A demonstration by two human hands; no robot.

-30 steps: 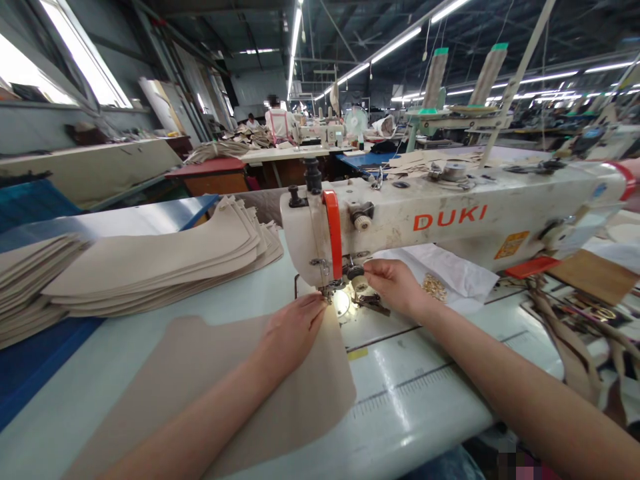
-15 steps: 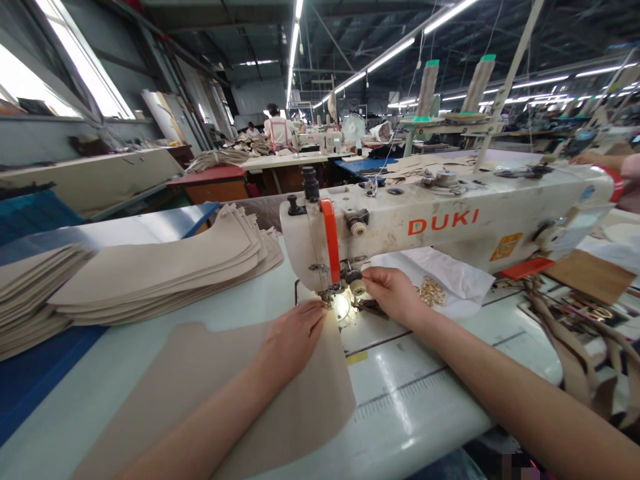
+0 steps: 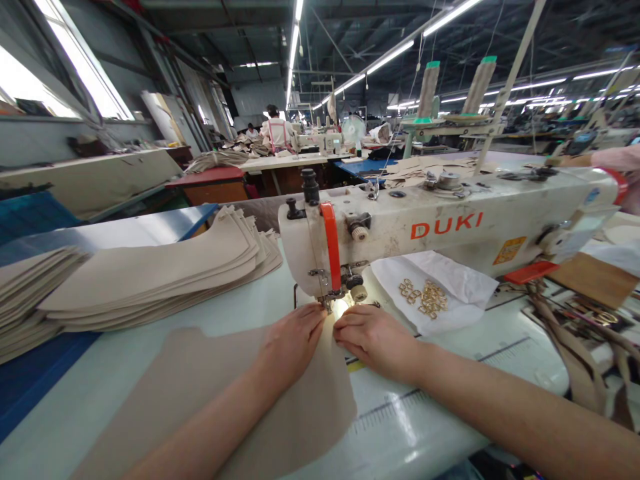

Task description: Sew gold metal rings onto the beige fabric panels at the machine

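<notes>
A beige fabric panel (image 3: 225,400) lies on the pale table, one edge under the presser foot (image 3: 327,305) of the white sewing machine (image 3: 390,223). My left hand (image 3: 293,337) rests on the panel, fingers drawn together and pressing it just left of the foot. Close by on the right, my right hand (image 3: 375,337) is closed, thumb and fingertips at the panel's edge near the lit needle area. Its fingertips partly hide what they pinch. Behind the right hand, several small gold metal rings (image 3: 433,299) lie on a white cloth or sheet (image 3: 465,287).
Stacks of beige cut panels (image 3: 150,273) fill the left of the table. Thread cones (image 3: 429,93) stand behind the machine. Brown straps (image 3: 575,353) hang at the right edge. A person (image 3: 277,130) sits farther back, and another person's sleeve (image 3: 617,160) shows at far right.
My right hand has come down and left from the knob by the needle to the panel's edge, uncovering the gold rings. My left hand has stayed almost in place.
</notes>
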